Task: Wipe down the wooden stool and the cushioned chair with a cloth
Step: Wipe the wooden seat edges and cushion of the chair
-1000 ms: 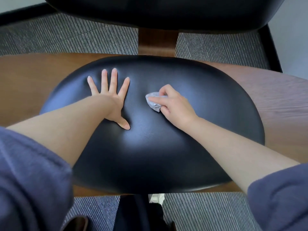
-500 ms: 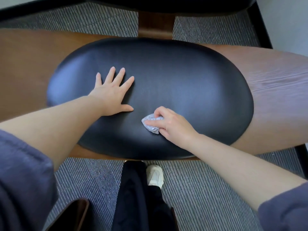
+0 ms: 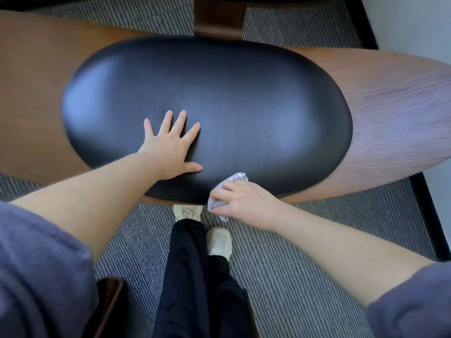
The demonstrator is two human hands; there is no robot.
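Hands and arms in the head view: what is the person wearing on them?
Both forearms are bare. Loose slate-blue sleeves are pushed up on the left sleeve and right sleeve. The left hand and right hand show no gloves, rings or watch.

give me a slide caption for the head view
Left hand braced flat on the black seat cushion while the right hand wipes its near edge with a cloth.

Grey ribbed carpet (image 3: pixel 305 276) covers the floor. The cushioned chair (image 3: pixel 390 113) stands on it. Two pale sneakers (image 3: pixel 218 242) stand there too.
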